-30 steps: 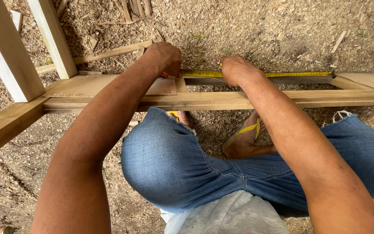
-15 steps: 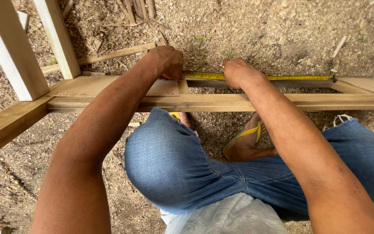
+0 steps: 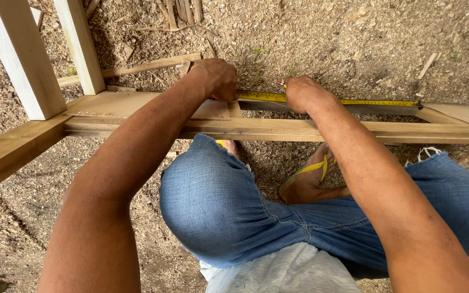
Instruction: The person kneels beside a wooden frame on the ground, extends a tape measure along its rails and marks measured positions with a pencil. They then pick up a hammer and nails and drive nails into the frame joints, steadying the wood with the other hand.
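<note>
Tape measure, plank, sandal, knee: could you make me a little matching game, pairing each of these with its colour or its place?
Things:
1. tape measure
2. wooden rail
3. sandal strap
4. bent knee

Descriptions:
A. covered in blue denim
B. pale wood, running left to right above the legs
C. yellow band across a foot, below the rail
D. thin yellow strip stretched between the left hand and the far right, with the right hand resting on it

Pairs: 1-D, 2-B, 3-C, 4-A
</note>
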